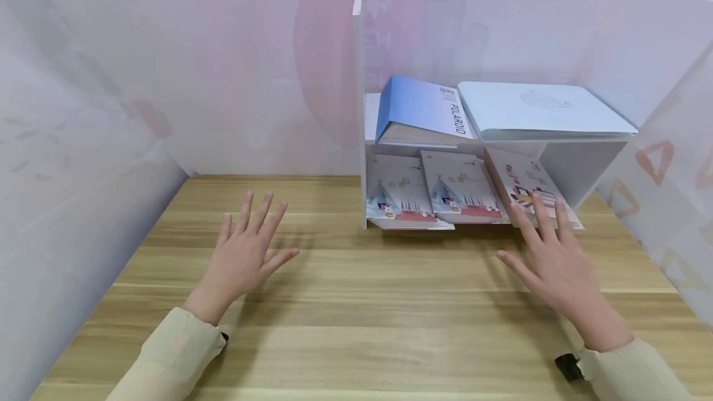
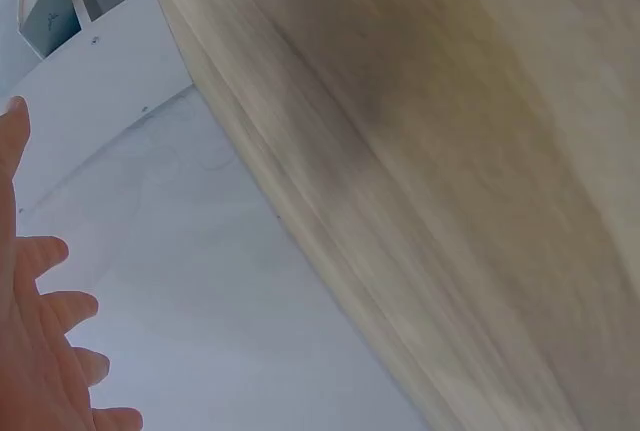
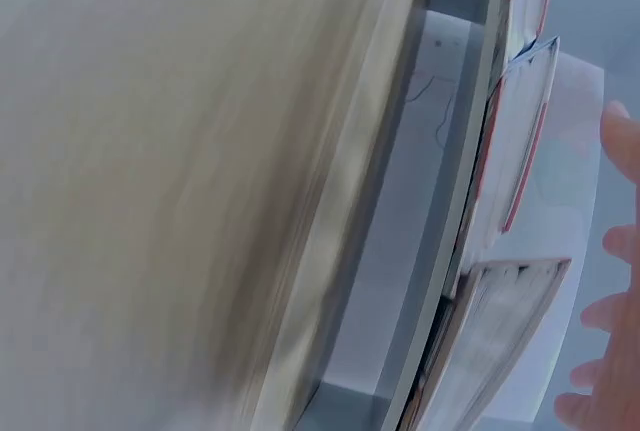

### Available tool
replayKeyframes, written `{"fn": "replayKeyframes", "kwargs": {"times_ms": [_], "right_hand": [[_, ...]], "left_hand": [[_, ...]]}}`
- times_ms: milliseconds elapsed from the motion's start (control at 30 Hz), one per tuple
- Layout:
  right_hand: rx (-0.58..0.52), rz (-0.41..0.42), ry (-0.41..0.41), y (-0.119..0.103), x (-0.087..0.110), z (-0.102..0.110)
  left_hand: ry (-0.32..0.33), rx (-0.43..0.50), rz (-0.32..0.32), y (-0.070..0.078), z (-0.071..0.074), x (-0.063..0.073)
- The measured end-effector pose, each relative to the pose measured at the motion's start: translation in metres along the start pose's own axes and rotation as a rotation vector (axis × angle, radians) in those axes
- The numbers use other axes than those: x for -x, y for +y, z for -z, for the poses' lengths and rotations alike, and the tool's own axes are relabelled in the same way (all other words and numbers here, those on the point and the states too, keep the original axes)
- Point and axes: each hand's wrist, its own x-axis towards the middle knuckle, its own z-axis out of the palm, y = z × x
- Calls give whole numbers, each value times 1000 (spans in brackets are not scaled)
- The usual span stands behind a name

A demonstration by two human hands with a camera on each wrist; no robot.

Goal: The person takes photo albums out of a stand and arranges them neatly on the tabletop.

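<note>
Left hand (image 1: 242, 258): fingers spread wide, above the tabletop (image 1: 390, 339) toward its left edge. Right hand (image 1: 557, 268): fingers spread wide, toward the right edge, fingertips near the right-hand book (image 1: 529, 169). This book and two tent-print books (image 1: 403, 181) sit in the lower tier of the shelf (image 1: 582, 163), at the tabletop's rear right corner. Upper tier: blue POLAROID book (image 1: 423, 107) at left, pale-blue binder (image 1: 557, 107) at right.
</note>
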Motion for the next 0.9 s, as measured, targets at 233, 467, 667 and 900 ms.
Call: {"fn": "replayKeyframes", "kwargs": {"times_ms": [233, 467, 667, 900], "right_hand": [[-66, 4, 24, -15, -11, -2], [-165, -1, 78, -31, -22, -4], [-227, -13, 128, -44, -30, -9], [-266, -23, 166, -55, -38, -15]], "left_hand": [[-22, 20, -6, 8, 0, -7], [-2, 80, -14, 17, 2, -14], [44, 140, -30, 27, 1, -20], [164, 184, -90, 37, -4, -31]]}}
